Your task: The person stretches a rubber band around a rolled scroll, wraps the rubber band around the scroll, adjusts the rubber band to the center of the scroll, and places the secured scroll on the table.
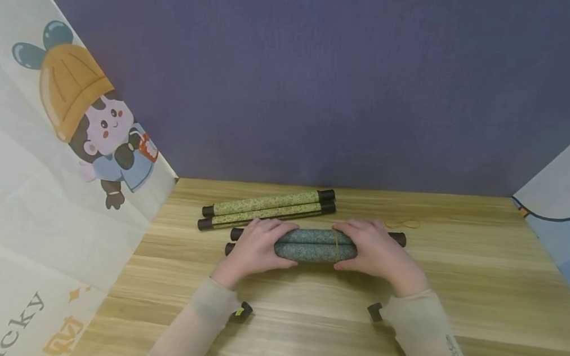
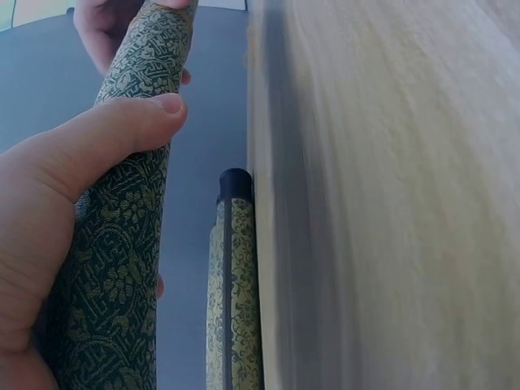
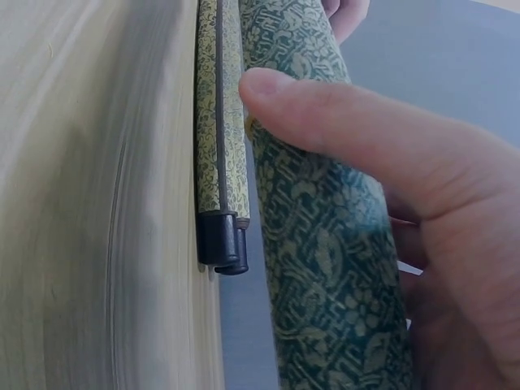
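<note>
A pair of green floral brocade scrolls (image 1: pixel 314 252) with dark end knobs lies side by side across both hands, a thin yellow band (image 1: pixel 336 246) looped around them. My left hand (image 1: pixel 257 245) grips the pair left of its middle, thumb on the near side and fingers over the far side. Toward the other end, my right hand (image 1: pixel 376 251) holds it the same way, close to the band. Both wrist views show the green brocade (image 2: pixel 122 268) raised off the tabletop. Behind the left hand, two yellow-green patterned scrolls (image 1: pixel 267 207) with black knobs rest on the table.
Another thin yellow band (image 1: pixel 403 223) lies on the wooden table (image 1: pixel 302 326) at the back right. A dark blue-grey panel (image 1: pixel 323 91) stands along the far edge. White cartoon-printed cloths border the left (image 1: pixel 20 177) and right sides.
</note>
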The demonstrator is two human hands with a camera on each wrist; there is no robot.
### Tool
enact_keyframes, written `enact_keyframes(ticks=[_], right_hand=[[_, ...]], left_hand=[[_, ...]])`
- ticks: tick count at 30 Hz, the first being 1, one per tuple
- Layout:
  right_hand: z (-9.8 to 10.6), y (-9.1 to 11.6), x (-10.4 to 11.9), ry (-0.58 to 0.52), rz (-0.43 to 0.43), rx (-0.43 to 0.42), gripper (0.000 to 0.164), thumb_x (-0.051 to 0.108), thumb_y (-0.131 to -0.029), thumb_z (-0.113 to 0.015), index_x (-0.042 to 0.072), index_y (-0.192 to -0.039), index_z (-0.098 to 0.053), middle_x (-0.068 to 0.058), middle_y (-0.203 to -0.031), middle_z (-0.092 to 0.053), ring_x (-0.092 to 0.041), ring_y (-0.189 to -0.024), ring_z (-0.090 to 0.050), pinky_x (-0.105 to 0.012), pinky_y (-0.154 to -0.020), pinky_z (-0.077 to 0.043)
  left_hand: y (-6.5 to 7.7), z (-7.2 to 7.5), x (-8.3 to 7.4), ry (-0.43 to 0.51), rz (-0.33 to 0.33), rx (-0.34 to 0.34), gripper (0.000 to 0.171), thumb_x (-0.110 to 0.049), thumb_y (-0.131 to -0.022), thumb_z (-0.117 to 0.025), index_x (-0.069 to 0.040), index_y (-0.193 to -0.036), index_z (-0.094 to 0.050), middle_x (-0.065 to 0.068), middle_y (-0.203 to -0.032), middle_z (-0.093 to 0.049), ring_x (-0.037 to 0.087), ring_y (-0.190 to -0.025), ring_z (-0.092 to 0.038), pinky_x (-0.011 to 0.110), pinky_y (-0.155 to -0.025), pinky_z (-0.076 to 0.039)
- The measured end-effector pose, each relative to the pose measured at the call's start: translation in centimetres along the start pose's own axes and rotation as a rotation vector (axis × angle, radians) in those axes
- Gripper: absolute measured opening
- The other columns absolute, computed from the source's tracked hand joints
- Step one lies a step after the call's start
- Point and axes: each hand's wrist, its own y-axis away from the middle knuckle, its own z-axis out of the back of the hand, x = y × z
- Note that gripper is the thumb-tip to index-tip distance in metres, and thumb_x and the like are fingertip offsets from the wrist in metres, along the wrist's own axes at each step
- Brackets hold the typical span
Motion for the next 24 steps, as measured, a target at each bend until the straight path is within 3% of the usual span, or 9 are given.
enact_keyframes(ticks=[14, 19, 24], right_hand=[[-1.2, -0.8, 0.9, 0.027, 0.030, -0.042, 0.090, 0.046, -0.078, -0.100, 0.004, -0.149, -0.065, -0.017, -0.145, -0.069, -0.037, -0.131, -0.067, -0.072, -0.113, -0.043], [-2.2, -1.4, 2.3, -0.012, 0.108, -0.044, 0.093, 0.050, -0.079, -0.098, 0.003, -0.151, -0.063, -0.015, -0.147, -0.069, -0.038, -0.134, -0.066, -0.072, -0.116, -0.041], [-2.3, -1.4, 2.9, 0.008, 0.093, -0.062, 0.099, 0.051, -0.072, -0.101, 0.003, -0.151, -0.063, -0.014, -0.147, -0.069, -0.036, -0.134, -0.066, -0.069, -0.117, -0.042]], left_hand=[[-0.1, -0.3, -0.4, 0.002, -0.008, -0.035, 0.085, -0.051, -0.070, -0.103, -0.020, -0.143, -0.072, 0.006, -0.130, -0.076, 0.025, -0.113, -0.074, 0.056, -0.098, -0.057], [-0.2, -0.5, -0.7, 0.016, -0.025, 0.002, 0.083, -0.055, -0.074, -0.100, -0.022, -0.144, -0.070, 0.004, -0.131, -0.076, 0.025, -0.115, -0.073, 0.053, -0.096, -0.057], [-0.1, -0.7, -0.7, 0.021, -0.014, 0.016, 0.083, -0.056, -0.074, -0.100, -0.023, -0.144, -0.070, 0.005, -0.132, -0.075, 0.025, -0.116, -0.073, 0.059, -0.100, -0.057]])
